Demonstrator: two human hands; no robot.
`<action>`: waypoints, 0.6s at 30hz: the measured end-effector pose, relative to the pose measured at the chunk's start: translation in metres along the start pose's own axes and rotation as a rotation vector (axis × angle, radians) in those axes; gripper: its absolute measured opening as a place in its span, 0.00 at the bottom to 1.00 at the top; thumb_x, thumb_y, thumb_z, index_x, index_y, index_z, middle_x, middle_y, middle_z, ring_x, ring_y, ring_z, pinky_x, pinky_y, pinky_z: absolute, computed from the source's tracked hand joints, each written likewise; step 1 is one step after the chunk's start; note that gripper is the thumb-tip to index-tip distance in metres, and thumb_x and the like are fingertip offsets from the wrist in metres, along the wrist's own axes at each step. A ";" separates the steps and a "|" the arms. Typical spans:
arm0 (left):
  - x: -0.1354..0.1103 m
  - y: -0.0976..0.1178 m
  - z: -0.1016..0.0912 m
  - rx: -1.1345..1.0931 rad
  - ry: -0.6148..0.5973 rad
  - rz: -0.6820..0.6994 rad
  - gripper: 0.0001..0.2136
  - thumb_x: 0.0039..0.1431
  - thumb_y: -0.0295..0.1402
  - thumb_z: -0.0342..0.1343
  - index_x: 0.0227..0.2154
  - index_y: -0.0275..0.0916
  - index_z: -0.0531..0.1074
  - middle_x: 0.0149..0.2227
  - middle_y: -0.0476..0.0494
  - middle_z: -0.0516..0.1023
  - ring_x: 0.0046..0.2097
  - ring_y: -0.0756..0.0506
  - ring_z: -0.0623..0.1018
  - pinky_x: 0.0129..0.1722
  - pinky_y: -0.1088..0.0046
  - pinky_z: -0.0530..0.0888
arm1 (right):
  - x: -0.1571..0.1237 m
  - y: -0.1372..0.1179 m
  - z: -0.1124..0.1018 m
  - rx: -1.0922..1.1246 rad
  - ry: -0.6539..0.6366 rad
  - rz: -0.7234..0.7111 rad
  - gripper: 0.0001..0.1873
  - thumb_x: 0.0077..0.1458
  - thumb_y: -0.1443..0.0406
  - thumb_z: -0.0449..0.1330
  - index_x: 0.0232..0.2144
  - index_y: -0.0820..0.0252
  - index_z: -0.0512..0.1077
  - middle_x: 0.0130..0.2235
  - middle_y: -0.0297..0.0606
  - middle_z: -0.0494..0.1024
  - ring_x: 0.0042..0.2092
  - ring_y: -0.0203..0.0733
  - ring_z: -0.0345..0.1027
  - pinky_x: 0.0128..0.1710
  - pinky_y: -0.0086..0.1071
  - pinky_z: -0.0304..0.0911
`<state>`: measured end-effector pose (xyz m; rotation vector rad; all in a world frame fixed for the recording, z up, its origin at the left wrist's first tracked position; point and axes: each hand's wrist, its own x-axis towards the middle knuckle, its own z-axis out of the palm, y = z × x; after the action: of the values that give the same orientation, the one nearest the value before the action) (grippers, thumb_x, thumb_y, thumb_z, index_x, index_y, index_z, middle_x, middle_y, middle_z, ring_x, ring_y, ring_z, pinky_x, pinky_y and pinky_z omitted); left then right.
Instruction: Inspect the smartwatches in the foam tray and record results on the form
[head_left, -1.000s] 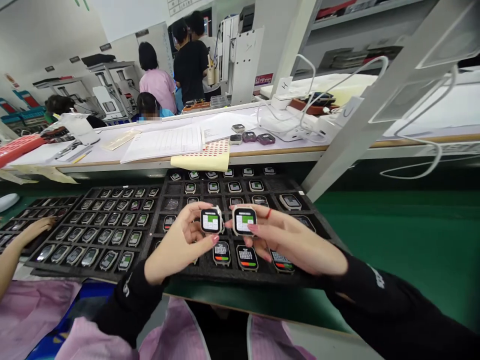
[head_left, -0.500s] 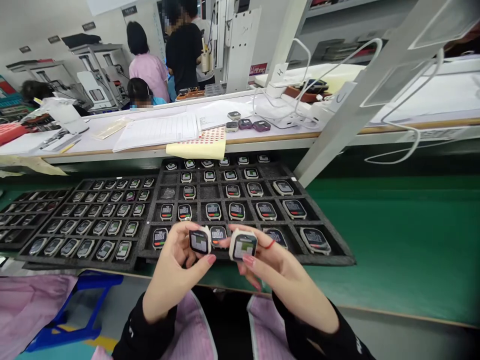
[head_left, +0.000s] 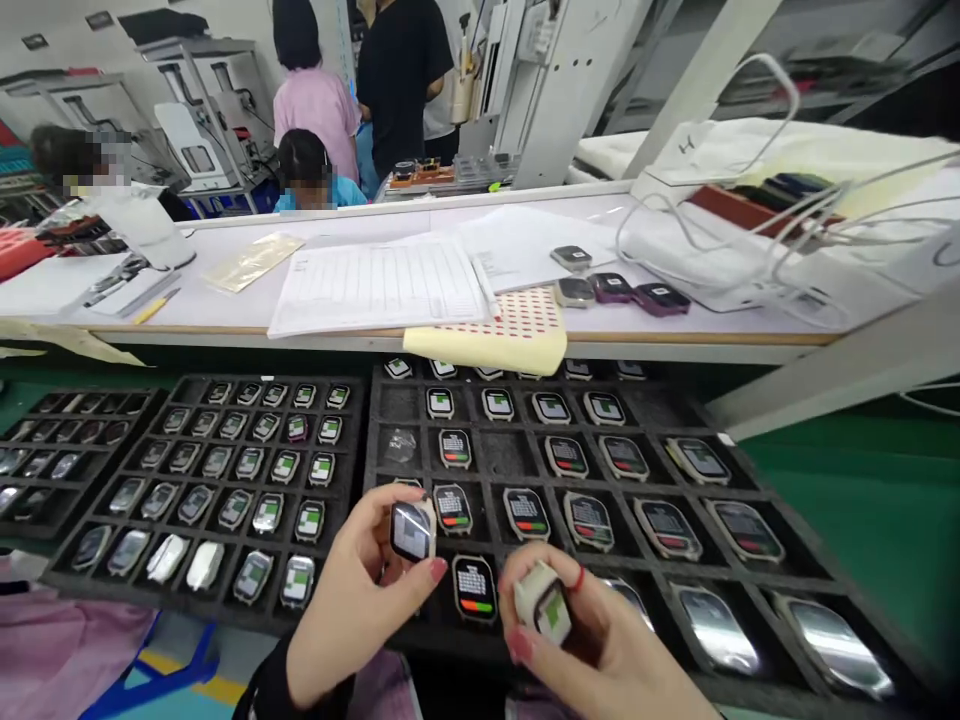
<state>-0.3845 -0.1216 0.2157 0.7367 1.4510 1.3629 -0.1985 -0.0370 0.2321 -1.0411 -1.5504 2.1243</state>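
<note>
My left hand (head_left: 352,610) pinches a small white-cased smartwatch body (head_left: 411,530) with its screen facing me, just over the near rows of a black foam tray (head_left: 652,405). My right hand (head_left: 600,650) grips a second white watch body (head_left: 546,602), tilted on its side so a green patch of its screen shows. Both hands hover at the tray's front edge. The tray holds several watch bodies in cells, many with lit screens, such as the one (head_left: 474,588) between my hands.
A second black tray (head_left: 352,385) of smaller watch bodies lies to the left, and a third (head_left: 22,420) at the far left. A white shelf behind carries paper sheets (head_left: 379,285), a yellow pad with red dots (head_left: 495,335), loose watches (head_left: 611,288) and cables. People stand behind.
Both hands have drawn back toward me and lower, from mid-tray to its front edge. The right-hand watch has turned from screen-up to tilted sideways. My view has shifted left and downward.
</note>
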 end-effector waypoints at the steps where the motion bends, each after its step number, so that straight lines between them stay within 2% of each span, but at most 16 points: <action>1: 0.002 0.010 -0.005 0.008 0.001 -0.004 0.23 0.55 0.39 0.65 0.52 0.46 0.65 0.40 0.45 0.74 0.33 0.51 0.70 0.27 0.79 0.67 | 0.007 -0.009 0.009 0.005 0.011 -0.037 0.17 0.52 0.54 0.69 0.37 0.56 0.70 0.30 0.35 0.72 0.32 0.39 0.65 0.33 0.30 0.63; 4: -0.005 0.046 -0.019 0.065 0.000 0.017 0.26 0.57 0.38 0.63 0.57 0.47 0.63 0.41 0.45 0.74 0.33 0.51 0.70 0.30 0.78 0.68 | 0.018 -0.040 0.035 0.027 0.014 -0.118 0.23 0.55 0.56 0.67 0.50 0.54 0.69 0.41 0.40 0.75 0.38 0.40 0.68 0.38 0.30 0.67; 7: -0.032 0.088 -0.032 0.102 0.014 0.056 0.25 0.59 0.36 0.61 0.59 0.49 0.63 0.41 0.46 0.74 0.31 0.53 0.68 0.35 0.77 0.70 | 0.014 -0.072 0.062 0.035 -0.026 -0.127 0.28 0.57 0.57 0.66 0.56 0.54 0.66 0.46 0.42 0.74 0.33 0.36 0.66 0.29 0.26 0.66; 10: -0.068 0.122 -0.046 0.108 0.049 0.096 0.23 0.61 0.36 0.60 0.58 0.50 0.63 0.44 0.46 0.75 0.35 0.52 0.71 0.38 0.76 0.71 | 0.000 -0.097 0.093 0.065 -0.088 -0.177 0.30 0.56 0.56 0.67 0.58 0.55 0.65 0.43 0.43 0.74 0.29 0.34 0.63 0.23 0.24 0.62; 14: -0.116 0.151 -0.063 0.092 0.116 0.139 0.21 0.62 0.36 0.58 0.58 0.51 0.66 0.54 0.44 0.73 0.45 0.48 0.75 0.42 0.75 0.73 | -0.027 -0.110 0.132 0.123 -0.128 -0.246 0.28 0.58 0.54 0.66 0.57 0.57 0.66 0.34 0.38 0.72 0.27 0.34 0.61 0.19 0.22 0.60; 18: -0.151 0.166 -0.073 0.045 0.122 0.159 0.19 0.63 0.35 0.56 0.57 0.50 0.67 0.57 0.44 0.72 0.49 0.46 0.76 0.47 0.71 0.75 | -0.051 -0.110 0.157 0.130 -0.170 -0.237 0.24 0.61 0.57 0.64 0.56 0.56 0.66 0.35 0.37 0.72 0.27 0.32 0.60 0.20 0.21 0.59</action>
<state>-0.4309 -0.2553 0.4047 0.8243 1.5494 1.5230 -0.2924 -0.1374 0.3753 -0.6146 -1.5012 2.1583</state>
